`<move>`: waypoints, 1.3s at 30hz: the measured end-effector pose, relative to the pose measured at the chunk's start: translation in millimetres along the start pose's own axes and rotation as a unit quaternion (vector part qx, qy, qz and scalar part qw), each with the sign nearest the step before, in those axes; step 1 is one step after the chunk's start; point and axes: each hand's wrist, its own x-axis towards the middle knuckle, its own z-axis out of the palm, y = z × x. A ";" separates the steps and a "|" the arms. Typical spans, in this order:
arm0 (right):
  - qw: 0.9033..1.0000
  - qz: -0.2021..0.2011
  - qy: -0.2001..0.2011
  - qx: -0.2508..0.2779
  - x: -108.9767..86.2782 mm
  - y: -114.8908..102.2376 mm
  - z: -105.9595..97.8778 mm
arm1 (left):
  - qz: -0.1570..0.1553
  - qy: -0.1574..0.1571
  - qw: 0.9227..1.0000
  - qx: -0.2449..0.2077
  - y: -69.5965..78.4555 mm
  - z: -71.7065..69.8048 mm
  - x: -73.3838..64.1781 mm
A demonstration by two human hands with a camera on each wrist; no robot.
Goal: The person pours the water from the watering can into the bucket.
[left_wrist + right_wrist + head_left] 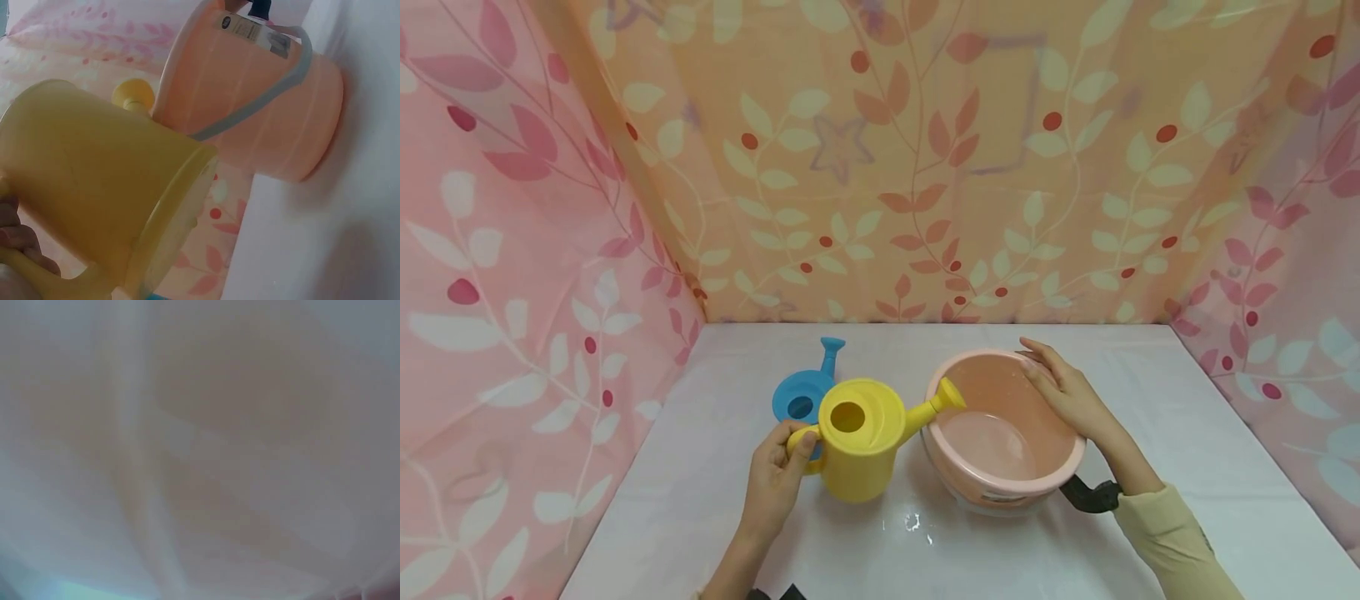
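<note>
My left hand (775, 471) grips the handle of a yellow watering can (861, 467). The can is raised off the table, with its underside showing in the left wrist view. Its spout points right, and the flared yellow head (950, 395) is over the left part of a pink bucket (1000, 483) in the head view. My right hand (1071, 400) rests on the bucket's far right rim with fingers extended. A grey handle (262, 103) hangs against the bucket's side. The right wrist view is blurred, with a pale surface filling it.
Behind the yellow can stands a blue watering can (790, 387), partly hidden by it. Small water drops (912, 522) lie on the white table (985, 567). Floral cloth walls (880, 167) enclose the back and sides. A black strap piece (1090, 495) sits by the right wrist.
</note>
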 end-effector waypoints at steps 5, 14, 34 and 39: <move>1.000 -0.003 0.002 0.000 0.2 1.7 0.4 | 0.028 -0.017 0.999 0.008 1.2 -2.3 5.9; 1.000 0.001 0.003 -0.007 0.7 -0.6 1.0 | 0.039 -0.031 0.999 0.022 4.3 -4.9 16.4; 1.000 -0.012 0.010 -0.010 0.0 3.7 2.7 | 0.032 -0.055 0.997 0.034 18.5 -8.7 30.4; 1.000 -0.007 0.010 -0.007 -1.4 -3.3 1.7 | 0.024 -0.056 0.997 0.047 31.6 -6.9 30.6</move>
